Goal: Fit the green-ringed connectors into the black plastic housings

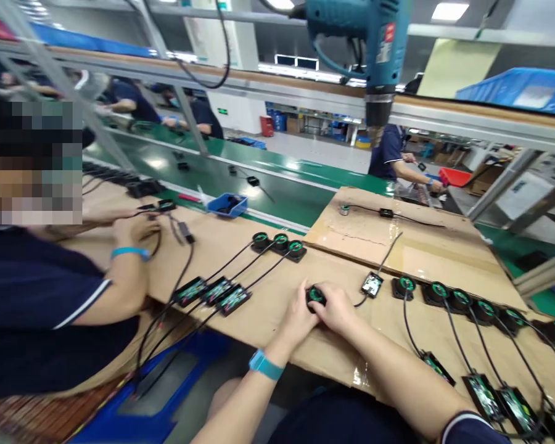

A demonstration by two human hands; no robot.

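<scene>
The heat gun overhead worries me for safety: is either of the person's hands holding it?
No: both hands grip a round socket; the heat gun hangs untouched.

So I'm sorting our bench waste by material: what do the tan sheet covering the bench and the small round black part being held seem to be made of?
The tan bench sheet looks like corrugated cardboard: matte brown, with creases and glossy tape strips. The small round black part, held between the left hand and right hand, seems to be moulded plastic: smooth black casing around a green centre that could be a circuit board.

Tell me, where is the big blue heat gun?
In the head view, the blue heat gun hangs at top centre, nozzle down, above the cardboard sheet and beyond both hands.
</scene>
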